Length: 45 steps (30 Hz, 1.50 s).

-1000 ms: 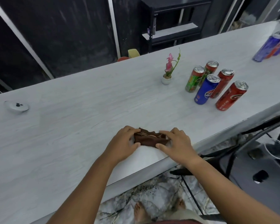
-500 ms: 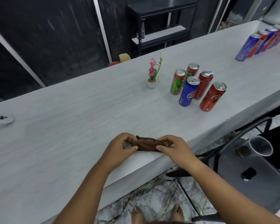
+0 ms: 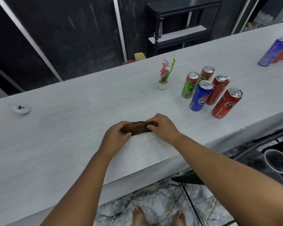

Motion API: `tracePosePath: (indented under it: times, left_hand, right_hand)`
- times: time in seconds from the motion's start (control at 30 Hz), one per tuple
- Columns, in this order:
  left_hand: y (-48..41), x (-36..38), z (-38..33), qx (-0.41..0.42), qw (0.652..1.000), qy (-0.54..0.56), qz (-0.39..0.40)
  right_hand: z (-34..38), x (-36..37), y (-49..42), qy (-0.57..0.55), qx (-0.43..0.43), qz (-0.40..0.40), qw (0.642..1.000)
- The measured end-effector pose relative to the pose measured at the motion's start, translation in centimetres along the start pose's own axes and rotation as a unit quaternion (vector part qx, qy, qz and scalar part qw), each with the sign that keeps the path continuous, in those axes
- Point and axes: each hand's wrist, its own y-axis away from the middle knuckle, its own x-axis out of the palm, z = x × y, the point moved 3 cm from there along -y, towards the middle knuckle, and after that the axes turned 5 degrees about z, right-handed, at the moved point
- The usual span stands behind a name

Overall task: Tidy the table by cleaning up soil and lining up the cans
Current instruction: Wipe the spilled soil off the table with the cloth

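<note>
Within the last second the dark brown cloth (image 3: 136, 129) has been squeezed from a loose clump into a narrow roll on the pale grey wood-grain surface (image 3: 69, 131), near its front edge. The left hand (image 3: 117, 135) and right hand (image 3: 162, 126) each keep a pinching grip clamped on one end. The five upright aluminium drink cans (image 3: 201, 95) to the right stand bunched, so lining up probably remains.

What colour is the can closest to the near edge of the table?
The can is red; the head view shows it best.

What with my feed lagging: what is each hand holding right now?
Left hand: grips the left end of the dark brown bunched-up cloth.
Right hand: pinches its right end.
</note>
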Motion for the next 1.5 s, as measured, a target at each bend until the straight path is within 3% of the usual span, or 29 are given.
tracePosePath:
  times: [0.13,0.73,0.9,1.07,1.5]
  left_hand:
    - [1.1,0.8,0.6,0.019,0.997,-0.076,-0.015]
    - [13.0,5.3,-0.2,0.028,0.999,-0.042,-0.02]
    - [13.1,7.8,-2.6,0.041,0.999,-0.011,0.028]
    - [11.4,11.6,-6.8,0.059,0.993,0.037,0.1]
    - [8.1,23.8,-20.1,0.138,0.936,0.102,0.307]
  right_hand:
    - [-0.6,0.8,1.2,0.019,-0.025,0.001,1.0]
    - [-3.2,1.5,13.3,0.041,-0.091,0.005,0.995]
    - [-6.0,0.4,17.3,-0.076,-0.015,0.011,0.997]
    - [-9.4,-2.7,22.1,-0.196,0.092,-0.022,0.976]
    - [-16.0,-11.3,36.1,-0.28,0.199,-0.246,0.906]
